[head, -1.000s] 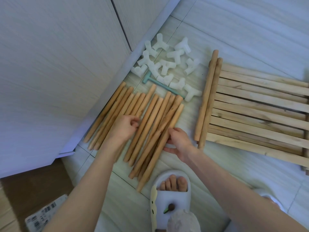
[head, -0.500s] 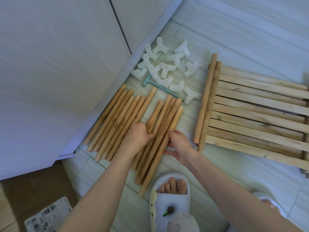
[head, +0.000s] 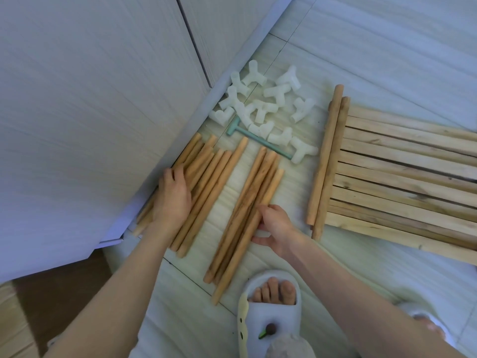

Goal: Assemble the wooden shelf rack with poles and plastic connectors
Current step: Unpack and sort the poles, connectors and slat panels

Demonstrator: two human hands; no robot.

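A: What could go wrong from here?

B: The poles are round, so on the smooth floor (head: 335, 27) either bunch could roll apart once the palms lift. The near group (head: 247, 210) could also slide toward the slipper (head: 271, 313) at the bottom of the view.

A: And the hands?

B: The left hand (head: 171, 197) lies flat, fingers straight, pressing the far group (head: 206, 182) against the cabinet base (head: 206, 104). The right hand (head: 276, 226) rests against the near group with fingers bent at its edge (I can't tell whether it grips a pole).

A: The parts themselves?

B: Tan dowels, some darker streaked. The white plastic connectors (head: 271, 109) are heaped beyond them over a green tool (head: 258, 140); two longer poles (head: 327, 161) lie against the slatted shelf panels (head: 407, 177). Nothing is joined yet.
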